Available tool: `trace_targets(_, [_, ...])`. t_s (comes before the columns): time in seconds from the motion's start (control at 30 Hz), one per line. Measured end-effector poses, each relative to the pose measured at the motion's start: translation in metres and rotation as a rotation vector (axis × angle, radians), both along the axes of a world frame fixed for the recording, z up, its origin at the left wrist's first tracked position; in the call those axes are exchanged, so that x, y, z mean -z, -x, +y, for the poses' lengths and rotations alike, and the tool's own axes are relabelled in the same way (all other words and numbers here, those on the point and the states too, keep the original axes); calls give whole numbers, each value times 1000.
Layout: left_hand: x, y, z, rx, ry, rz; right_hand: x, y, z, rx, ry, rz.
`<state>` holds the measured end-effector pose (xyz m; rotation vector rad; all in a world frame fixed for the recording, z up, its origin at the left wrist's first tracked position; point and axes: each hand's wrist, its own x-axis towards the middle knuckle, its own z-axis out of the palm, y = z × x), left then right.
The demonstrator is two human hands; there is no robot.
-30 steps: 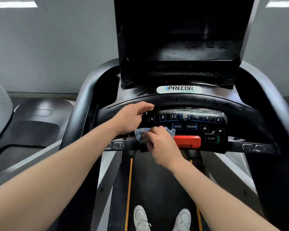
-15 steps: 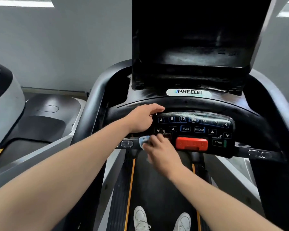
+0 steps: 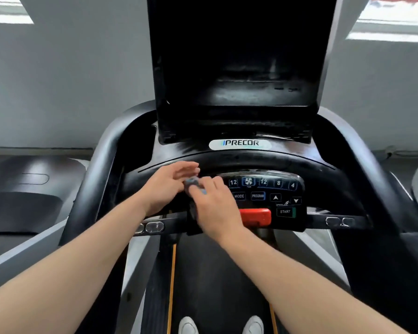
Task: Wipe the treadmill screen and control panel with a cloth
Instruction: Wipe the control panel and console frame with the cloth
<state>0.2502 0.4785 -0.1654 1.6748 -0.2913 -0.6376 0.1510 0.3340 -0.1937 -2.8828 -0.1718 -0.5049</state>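
Right hand [image 3: 214, 208] grips the cloth [image 3: 194, 184] on the control panel [image 3: 263, 189], left hand [image 3: 165, 186] open alongside; remaining buttons rightward look next.

Single head-worn wide-angle view, looking forward and down from standing height on the treadmill, close to the console. The dark screen [image 3: 237, 68] filled the upper centre, the control panel [image 3: 263, 191] sat at mid-frame within arm's reach, and both forearms entered from the bottom corners, with the belt [image 3: 215, 273] and two shoe tips at the bottom edge. Wide lens bowed the handrails outward and took in a grey wall behind and a neighbouring machine [image 3: 22, 189] at left; no second view to compare.
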Motion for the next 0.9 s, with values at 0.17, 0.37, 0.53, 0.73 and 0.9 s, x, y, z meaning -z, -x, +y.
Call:
trace_targets(0.17, [-1,10,-3,-39,2,-36,30,62,18,-111,-64,234])
trace_targets(0.37, [-11,24,-3,-82,-256,-354,-2,78,-36,170,-838,462])
trace_targets(0.53, [-11,24,-9,-48,-361,-382,-35,64,-169,604,-813,134])
trace_targets(0.73, [-12,24,-8,-73,-351,-362,-17,20,-128,572,-398,-67])
trace_targets(0.9, [-8,17,-4,-152,-157,-176,-5,12,-12,201,-238,35])
